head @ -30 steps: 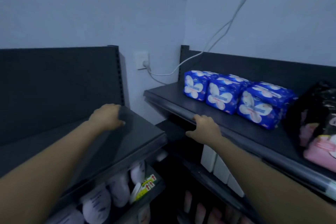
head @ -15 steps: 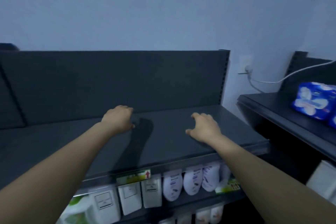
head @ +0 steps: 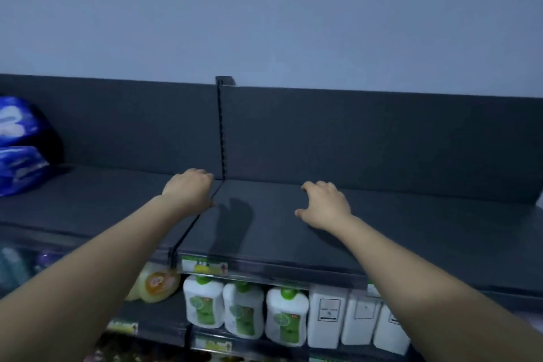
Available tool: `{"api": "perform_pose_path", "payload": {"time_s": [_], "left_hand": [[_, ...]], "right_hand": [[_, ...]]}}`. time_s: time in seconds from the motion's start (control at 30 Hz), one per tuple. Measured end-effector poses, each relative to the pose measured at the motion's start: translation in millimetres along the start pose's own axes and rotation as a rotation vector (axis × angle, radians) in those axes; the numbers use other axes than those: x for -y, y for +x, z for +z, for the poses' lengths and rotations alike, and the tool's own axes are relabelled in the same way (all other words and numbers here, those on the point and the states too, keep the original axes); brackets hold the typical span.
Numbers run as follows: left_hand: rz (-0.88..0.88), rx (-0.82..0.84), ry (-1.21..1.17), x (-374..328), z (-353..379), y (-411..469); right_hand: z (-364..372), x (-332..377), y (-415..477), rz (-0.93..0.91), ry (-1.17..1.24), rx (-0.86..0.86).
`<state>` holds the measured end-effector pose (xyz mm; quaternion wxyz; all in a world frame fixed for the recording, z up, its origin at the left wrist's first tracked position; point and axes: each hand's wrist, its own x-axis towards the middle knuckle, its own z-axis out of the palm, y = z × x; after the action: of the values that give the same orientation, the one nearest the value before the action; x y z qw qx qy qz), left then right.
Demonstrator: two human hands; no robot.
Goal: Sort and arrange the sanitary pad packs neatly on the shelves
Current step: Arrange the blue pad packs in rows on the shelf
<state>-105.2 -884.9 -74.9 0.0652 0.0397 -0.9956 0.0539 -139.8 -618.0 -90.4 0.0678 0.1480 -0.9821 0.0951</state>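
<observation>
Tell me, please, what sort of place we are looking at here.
Most likely a small shop's toiletries aisle: dark metal shelving with a price-label strip on its front edge, a row of identical green-capped white bottles beneath, and blue sanitary pad packs at far left.

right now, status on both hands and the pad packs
Left hand and right hand both empty, over the top shelf. Blue pad packs far left on it, untouched, blurred. Nothing seen between left hand and packs.

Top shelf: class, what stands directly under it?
Under the top shelf: three green-capped white bottles, white boxes, a yellow pack. Left forearm and right forearm cover the rest.
</observation>
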Motion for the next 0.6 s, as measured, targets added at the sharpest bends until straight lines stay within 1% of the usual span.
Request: {"api": "perform_pose_path", "payload": {"time_s": [0.33, 0.6], "left_hand": [[-0.257, 0.024, 0.048, 161, 18, -45], [-0.41, 0.006, 0.087, 269, 34, -48]], "right_hand": [[37, 164, 53, -0.263, 0.035, 0.044], [72, 287, 113, -0.445, 0.064, 0.06]]}}
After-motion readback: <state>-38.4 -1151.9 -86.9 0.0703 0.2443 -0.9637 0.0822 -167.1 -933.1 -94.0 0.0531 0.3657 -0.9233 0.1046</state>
